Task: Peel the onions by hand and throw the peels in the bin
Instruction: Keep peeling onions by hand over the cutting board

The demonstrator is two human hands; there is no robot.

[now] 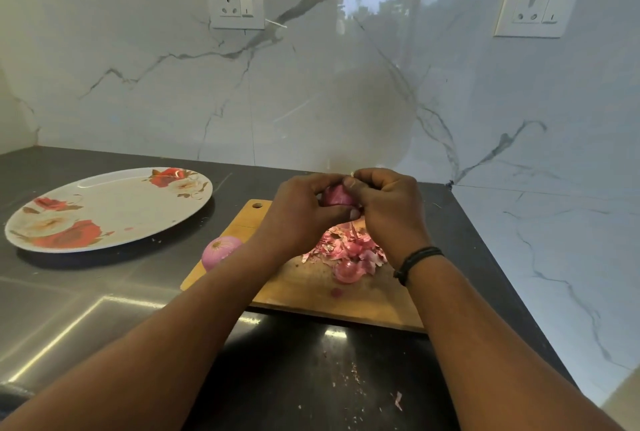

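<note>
Dark counter (104,292): left hand (298,212), right hand (391,209) grip one onion (336,196); second onion (220,250) beside board (311,292).

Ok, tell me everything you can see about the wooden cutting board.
The wooden cutting board is a light-brown rectangle lying flat and askew on the dark counter, with a hanging hole at its far corner. A pile of pink onion peels sits on it; a peeled onion rests at its left edge.

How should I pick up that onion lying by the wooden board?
Probably from above, fingers and thumb cupping the round sides of the loose onion. It sits free at the cutting board's left edge, beside the left forearm, so nothing blocks the top. Its smooth skin may slip under a fingertip pinch.
</note>
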